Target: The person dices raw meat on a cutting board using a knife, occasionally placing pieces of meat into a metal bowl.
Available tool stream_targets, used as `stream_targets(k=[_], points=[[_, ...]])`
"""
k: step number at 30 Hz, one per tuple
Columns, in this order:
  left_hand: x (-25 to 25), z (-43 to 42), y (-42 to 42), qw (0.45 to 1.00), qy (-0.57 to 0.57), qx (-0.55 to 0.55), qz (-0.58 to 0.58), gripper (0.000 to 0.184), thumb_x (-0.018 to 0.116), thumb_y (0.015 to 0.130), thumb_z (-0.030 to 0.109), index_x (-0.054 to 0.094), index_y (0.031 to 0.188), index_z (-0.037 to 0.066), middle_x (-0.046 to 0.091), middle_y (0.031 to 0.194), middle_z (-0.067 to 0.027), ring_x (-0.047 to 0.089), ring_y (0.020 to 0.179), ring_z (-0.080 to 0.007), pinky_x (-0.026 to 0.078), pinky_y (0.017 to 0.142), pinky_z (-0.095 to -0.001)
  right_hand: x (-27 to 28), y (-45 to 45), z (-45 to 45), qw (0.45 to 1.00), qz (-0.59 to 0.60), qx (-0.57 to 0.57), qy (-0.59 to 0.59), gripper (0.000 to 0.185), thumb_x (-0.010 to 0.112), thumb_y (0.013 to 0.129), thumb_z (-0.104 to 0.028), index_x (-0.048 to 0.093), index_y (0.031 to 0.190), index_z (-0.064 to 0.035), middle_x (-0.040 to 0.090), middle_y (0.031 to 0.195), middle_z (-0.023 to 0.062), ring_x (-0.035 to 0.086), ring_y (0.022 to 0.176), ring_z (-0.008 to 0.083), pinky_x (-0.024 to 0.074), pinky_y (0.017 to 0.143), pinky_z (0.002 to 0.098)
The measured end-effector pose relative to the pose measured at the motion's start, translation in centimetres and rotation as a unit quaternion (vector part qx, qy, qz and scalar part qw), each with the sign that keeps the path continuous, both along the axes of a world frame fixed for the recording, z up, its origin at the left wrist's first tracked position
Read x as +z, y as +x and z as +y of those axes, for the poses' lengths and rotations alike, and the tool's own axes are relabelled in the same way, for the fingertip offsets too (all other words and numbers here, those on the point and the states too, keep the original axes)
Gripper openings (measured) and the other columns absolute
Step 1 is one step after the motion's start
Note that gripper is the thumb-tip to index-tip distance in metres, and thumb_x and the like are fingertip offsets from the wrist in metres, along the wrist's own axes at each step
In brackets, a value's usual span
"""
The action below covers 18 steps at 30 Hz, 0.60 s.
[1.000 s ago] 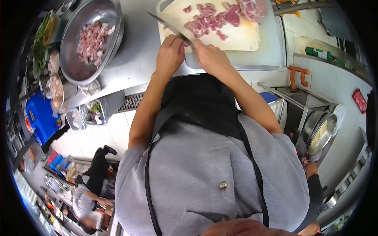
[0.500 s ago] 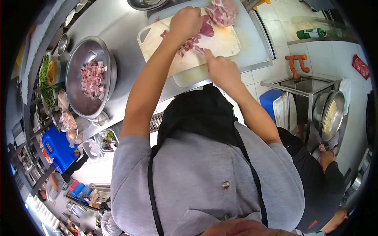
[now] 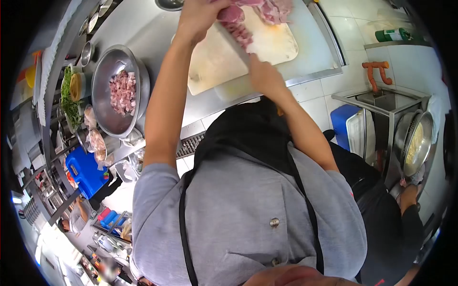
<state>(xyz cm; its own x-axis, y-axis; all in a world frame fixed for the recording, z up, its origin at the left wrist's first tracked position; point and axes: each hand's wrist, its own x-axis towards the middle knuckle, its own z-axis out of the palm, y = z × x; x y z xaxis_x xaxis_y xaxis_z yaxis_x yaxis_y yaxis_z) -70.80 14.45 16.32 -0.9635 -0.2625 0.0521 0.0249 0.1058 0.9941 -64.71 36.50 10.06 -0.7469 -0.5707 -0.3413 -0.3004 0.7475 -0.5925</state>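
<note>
My right hand is wrapped round the handle of a knife. Its blade slants up and left along a row of cut raw meat pieces. At the top edge of the view, my left hand has its fingers on a larger piece of raw meat; some of its fingertips are cut off by the frame. More pale pink meat lies to the right. All of it rests on a white cutting board.
To the left on the steel counter stands a large metal bowl of diced meat. A smaller bowl is at the top. Another person in dark clothing is close on my right, near a steel stand.
My left hand has shifted up and left, partly out of view. The knife blade now shows plainly beside the cut pieces. The whole view has shifted slightly, with the bowl appearing further right.
</note>
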Motion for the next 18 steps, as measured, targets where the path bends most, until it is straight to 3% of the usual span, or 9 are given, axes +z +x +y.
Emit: stream_targets(k=[2, 4, 6, 7, 9, 10, 12, 13, 18], points=[[0.3, 1.3, 3.6, 0.991, 0.085, 0.104, -0.004, 0.031, 0.073, 0.091, 0.024, 0.07, 0.102, -0.005, 0.074, 0.093, -0.0147, 0.072, 0.076, -0.0209, 0.059, 0.072, -0.0314, -0.1, -0.8, 0.7, 1.0, 0.005, -0.018, 0.017, 0.022, 0.044, 0.096, -0.013, 0.048, 0.114, -0.0004, 0.068, 0.091, 0.0326, 0.067, 0.091, 0.0503, 0.051, 0.081, 0.0604], [-7.4, -0.4, 7.1, 0.983, 0.09, 0.137, -0.085, 0.03, 0.072, 0.095, 0.022, 0.066, 0.099, -0.007, 0.071, 0.086, -0.0104, 0.07, 0.075, -0.0167, 0.059, 0.066, -0.0276, 0.2, -1.3, 1.1, 0.999, 0.011, -0.031, 0.037, 0.022, 0.044, 0.097, -0.014, 0.048, 0.114, 0.0, 0.068, 0.091, 0.0332, 0.067, 0.092, 0.0509, 0.0503, 0.083, 0.0608], [-8.3, 1.0, 12.0, 0.947, 0.021, 0.082, -0.309, 0.033, 0.074, 0.094, 0.027, 0.067, 0.096, -0.005, 0.07, 0.082, -0.0088, 0.069, 0.072, -0.0155, 0.057, 0.063, -0.0287, 0.9, -1.0, 1.3, 0.999, -0.019, -0.042, 0.025, 0.022, 0.044, 0.099, -0.016, 0.048, 0.113, 0.0, 0.068, 0.091, 0.0329, 0.066, 0.092, 0.0526, 0.0486, 0.083, 0.0619], [-8.0, 1.3, 13.5, 0.946, 0.027, 0.086, -0.31, 0.033, 0.074, 0.094, 0.027, 0.067, 0.096, -0.005, 0.07, 0.082, -0.0088, 0.069, 0.072, -0.0155, 0.057, 0.063, -0.0287, 0.8, -0.8, 1.4, 0.999, -0.012, -0.041, 0.021, 0.023, 0.045, 0.101, -0.019, 0.048, 0.113, -0.0006, 0.068, 0.09, 0.0322, 0.065, 0.091, 0.0534, 0.0482, 0.082, 0.0617], [-7.7, 1.5, 15.4, 0.914, -0.232, 0.08, -0.325, 0.032, 0.076, 0.089, 0.027, 0.068, 0.098, -0.003, 0.071, 0.088, -0.0152, 0.07, 0.073, -0.0276, 0.056, 0.069, -0.0386, 1.4, -0.3, 1.3, 0.999, -0.012, -0.034, 0.035, 0.023, 0.044, 0.101, -0.02, 0.049, 0.113, -0.0011, 0.068, 0.09, 0.0323, 0.065, 0.091, 0.0535, 0.0482, 0.082, 0.0618], [-7.8, 1.4, 15.4, 0.915, -0.224, 0.081, -0.326, 0.032, 0.076, 0.089, 0.027, 0.068, 0.098, -0.003, 0.071, 0.088, -0.0152, 0.07, 0.073, -0.0276, 0.056, 0.069, -0.0386, 1.7, 0.1, 1.3, 0.998, -0.014, -0.029, 0.045, 0.023, 0.044, 0.102, -0.02, 0.049, 0.113, -0.0015, 0.067, 0.089, 0.0323, 0.064, 0.091, 0.0536, 0.0482, 0.082, 0.0618], [-7.3, 0.8, 13.9, 0.926, -0.323, 0.167, -0.102, 0.026, 0.076, 0.086, 0.022, 0.069, 0.097, -0.001, 0.069, 0.085, -0.0158, 0.069, 0.075, -0.0319, 0.055, 0.071, -0.0431, 1.9, 0.7, 1.1, 0.999, 0.011, -0.017, 0.045, 0.022, 0.045, 0.101, -0.02, 0.05, 0.114, -0.0027, 0.067, 0.088, 0.0318, 0.065, 0.089, 0.0535, 0.0488, 0.08, 0.0621], [-6.9, 0.7, 13.2, 0.926, -0.344, 0.146, -0.057, 0.022, 0.076, 0.085, 0.019, 0.068, 0.095, 0.0, 0.068, 0.089, -0.016, 0.068, 0.076, -0.032, 0.055, 0.071, -0.0431, 2.0, 0.8, 1.1, 0.999, 0.033, -0.008, 0.038, 0.022, 0.046, 0.101, -0.021, 0.05, 0.115, -0.004, 0.068, 0.086, 0.0313, 0.065, 0.087, 0.0534, 0.0493, 0.079, 0.0623], [-9.6, 0.9, 12.0, 0.914, -0.373, 0.156, -0.025, 0.021, 0.075, 0.082, 0.015, 0.069, 0.096, 0.001, 0.067, 0.094, -0.0142, 0.065, 0.085, -0.0313, 0.053, 0.078, -0.0406, 3.3, -0.2, 0.6, 0.984, 0.142, 0.093, 0.062, 0.019, 0.049, 0.101, -0.022, 0.052, 0.115, -0.009, 0.068, 0.079, 0.0265, 0.067, 0.078, 0.0507, 0.0517, 0.07, 0.0611]])
